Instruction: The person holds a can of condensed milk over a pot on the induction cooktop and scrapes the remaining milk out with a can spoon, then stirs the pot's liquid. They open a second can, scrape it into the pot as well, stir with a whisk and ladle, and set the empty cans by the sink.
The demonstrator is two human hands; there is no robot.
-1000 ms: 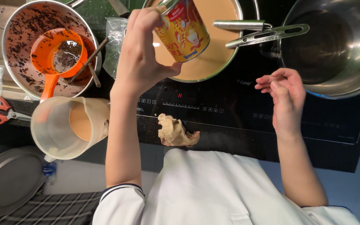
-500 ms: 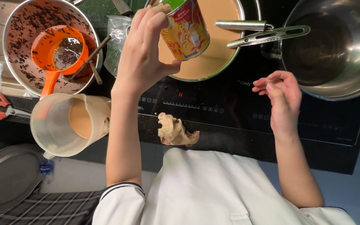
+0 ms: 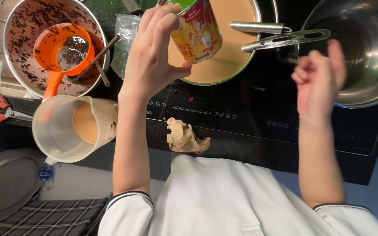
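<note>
The black cooktop (image 3: 241, 118) and the counter (image 3: 88, 183) looked the same as before. The big steel pot (image 3: 364, 52) on the right had not moved. The pan of light brown liquid (image 3: 224, 57) stayed in the middle, with metal tongs (image 3: 281, 39) lying across its rim. The bowl of dark tea leaves (image 3: 22, 43) and its orange strainer (image 3: 62, 52) stayed at the left. The plastic jug (image 3: 73, 129) kept its place near the counter's edge.

The left hand (image 3: 152, 57) still held the yellow can (image 3: 196, 28) over the pan, fingers wrapped around it. The can was tipped a bit more than before. The right hand (image 3: 318, 81) had lifted up and moved toward the steel pot. Its fingers were curled loosely and held nothing. The crumpled brown cloth (image 3: 184, 139) had not moved.
</note>
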